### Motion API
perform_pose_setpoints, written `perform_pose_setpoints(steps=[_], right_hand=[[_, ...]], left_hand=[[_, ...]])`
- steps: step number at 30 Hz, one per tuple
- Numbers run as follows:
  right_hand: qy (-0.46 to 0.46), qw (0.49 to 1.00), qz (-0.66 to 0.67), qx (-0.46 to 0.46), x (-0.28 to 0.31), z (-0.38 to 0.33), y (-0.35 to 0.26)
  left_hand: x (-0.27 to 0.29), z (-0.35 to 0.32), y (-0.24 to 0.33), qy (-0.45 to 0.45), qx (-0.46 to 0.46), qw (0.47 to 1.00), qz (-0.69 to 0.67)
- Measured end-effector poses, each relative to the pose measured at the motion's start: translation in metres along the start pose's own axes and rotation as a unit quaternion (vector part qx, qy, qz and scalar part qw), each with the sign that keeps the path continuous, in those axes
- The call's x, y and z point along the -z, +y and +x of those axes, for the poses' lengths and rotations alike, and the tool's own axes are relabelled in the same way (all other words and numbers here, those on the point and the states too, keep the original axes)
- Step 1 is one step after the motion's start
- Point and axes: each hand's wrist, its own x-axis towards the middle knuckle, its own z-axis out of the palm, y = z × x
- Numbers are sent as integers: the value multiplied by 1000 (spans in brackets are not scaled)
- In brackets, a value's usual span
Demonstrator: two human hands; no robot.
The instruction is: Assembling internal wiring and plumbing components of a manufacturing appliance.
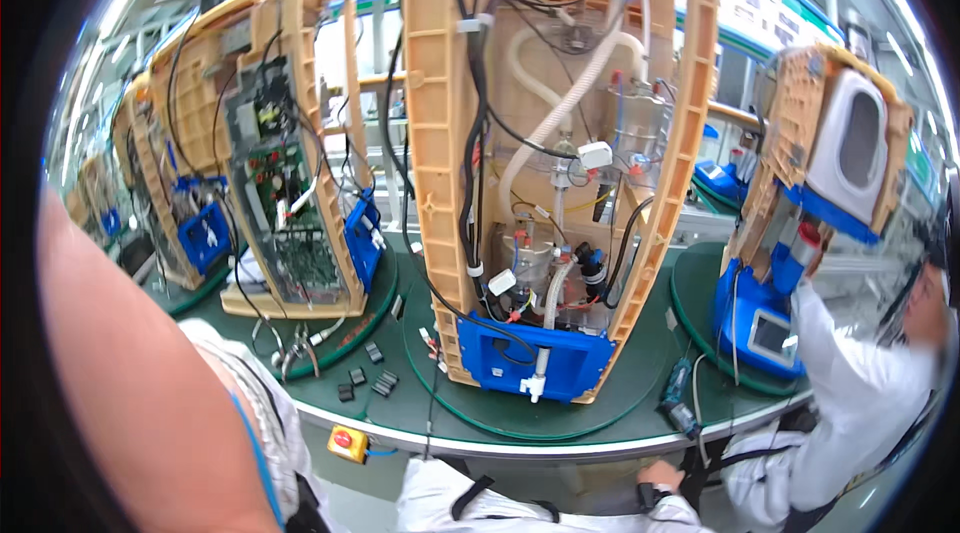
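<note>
At the lower edge, my right hand (660, 474) with a dark watch on its wrist lies just below the bench's front edge; its fingers are too small and foreshortened to read. My left hand does not show. A large, close patch of bare skin, with a white garment beside it, fills the left side. Straight ahead stands a tall tan-framed machine (425, 183), open at the front. White ribbed tubing (575, 88), black cables (476, 133) and clear vessels run inside it. A blue panel (500, 363) with a white fitting (537, 383) closes its foot.
Small black blocks (384, 383) and pliers (300, 348) lie left on the green bench (420, 418). A dark teal power tool (680, 398) lies right. A red-and-yellow emergency button (346, 443) hangs off the front edge. At right, a co-worker's hand (812, 258) touches another machine (745, 318); another open machine (300, 183) stands left.
</note>
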Motion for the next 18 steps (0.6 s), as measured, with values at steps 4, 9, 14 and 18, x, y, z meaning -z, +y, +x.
perform_pose_setpoints(steps=[4, 9, 14, 18], right_hand=[[2, 1000, -8, -3, 1, 5, 8], [-41, 997, 51, 45, 16, -23, -3], [-103, 994, 20, 23, 46, -45, -1], [-85, 995, 30, 31, 56, -37, -11]], left_hand=[[17, -2, -4, 2, 21, 999, 26], [27, -6, 7, -14, 41, 998, 51], [33, -6, 3, -9, 55, 997, 56], [26, -18, 15, -21, 65, 994, 90]])
